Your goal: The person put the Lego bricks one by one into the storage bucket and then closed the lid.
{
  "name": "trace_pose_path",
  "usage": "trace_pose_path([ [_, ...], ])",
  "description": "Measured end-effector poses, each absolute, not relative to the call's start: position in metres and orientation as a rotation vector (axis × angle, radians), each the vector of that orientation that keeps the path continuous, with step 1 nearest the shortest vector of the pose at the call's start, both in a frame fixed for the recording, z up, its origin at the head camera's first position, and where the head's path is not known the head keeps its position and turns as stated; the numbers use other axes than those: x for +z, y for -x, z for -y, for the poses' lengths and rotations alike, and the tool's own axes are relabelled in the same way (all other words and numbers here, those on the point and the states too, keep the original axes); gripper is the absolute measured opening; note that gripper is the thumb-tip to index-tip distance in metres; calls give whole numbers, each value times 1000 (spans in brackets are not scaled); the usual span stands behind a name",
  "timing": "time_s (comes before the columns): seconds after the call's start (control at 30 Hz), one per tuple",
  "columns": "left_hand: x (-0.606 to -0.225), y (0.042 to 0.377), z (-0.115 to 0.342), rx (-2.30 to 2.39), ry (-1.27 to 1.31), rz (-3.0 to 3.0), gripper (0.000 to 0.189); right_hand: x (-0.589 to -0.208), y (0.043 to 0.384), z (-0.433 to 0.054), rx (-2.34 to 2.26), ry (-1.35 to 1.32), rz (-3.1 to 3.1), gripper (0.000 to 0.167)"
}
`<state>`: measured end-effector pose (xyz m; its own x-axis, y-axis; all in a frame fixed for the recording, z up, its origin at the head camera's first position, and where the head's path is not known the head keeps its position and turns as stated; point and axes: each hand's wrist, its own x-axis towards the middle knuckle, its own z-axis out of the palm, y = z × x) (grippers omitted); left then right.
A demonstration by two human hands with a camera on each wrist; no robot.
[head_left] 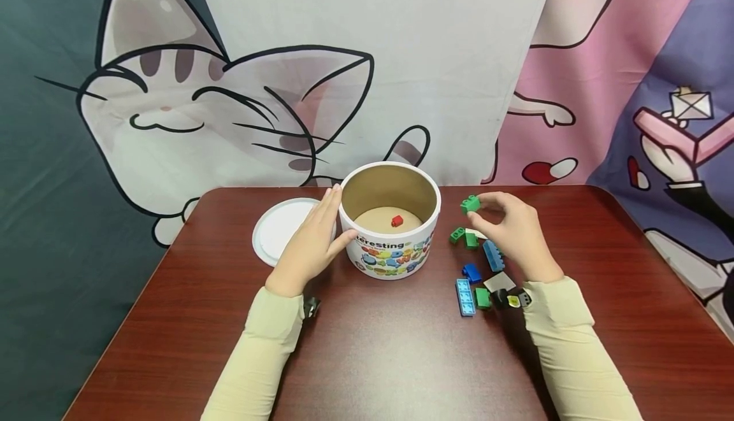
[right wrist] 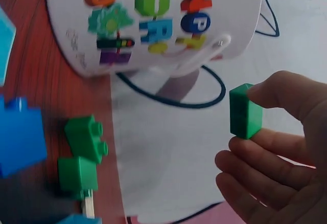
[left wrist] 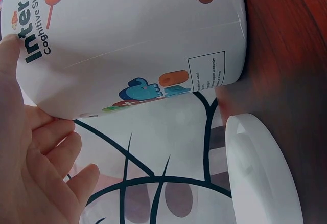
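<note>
A round white tub (head_left: 390, 255) with printed pictures stands uncovered on the table; a small red brick (head_left: 397, 221) lies on its floor. My left hand (head_left: 312, 239) rests against the tub's left side, fingers extended along the rim and thumb on the front wall. To the right of the tub, my right hand (head_left: 513, 230) pinches a green toy brick (right wrist: 246, 111) between thumb and fingers, raised over the table. Below that hand lie more green bricks (right wrist: 82, 139), a dark blue brick (head_left: 472, 273) and light blue bricks (head_left: 466, 297).
A white lid (head_left: 281, 230) lies on the table left of the tub, partly behind my left hand. Pale flat pieces (head_left: 499, 281) lie among the bricks at right. Behind the brown table (head_left: 367, 351) hangs a cloth with a cartoon cat (head_left: 166, 128).
</note>
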<state>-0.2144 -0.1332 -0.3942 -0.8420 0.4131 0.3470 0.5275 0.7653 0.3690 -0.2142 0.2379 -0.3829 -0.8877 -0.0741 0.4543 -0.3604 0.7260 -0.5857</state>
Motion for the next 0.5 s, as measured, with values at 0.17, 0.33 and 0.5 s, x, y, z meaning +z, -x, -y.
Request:
trace_pose_path([
  [0.17, -394, 215, 135, -669, 733, 2715, 83, -378, 212, -227, 1014, -357, 2440, 31],
  [0.33, -394, 215, 134, -664, 739, 2707, 83, -370, 204, -214, 1038, -418, 2315, 33],
  [0.5, -394, 214, 134, -656, 740, 2712, 84, -360, 199, -199, 1092, -506, 2211, 35],
])
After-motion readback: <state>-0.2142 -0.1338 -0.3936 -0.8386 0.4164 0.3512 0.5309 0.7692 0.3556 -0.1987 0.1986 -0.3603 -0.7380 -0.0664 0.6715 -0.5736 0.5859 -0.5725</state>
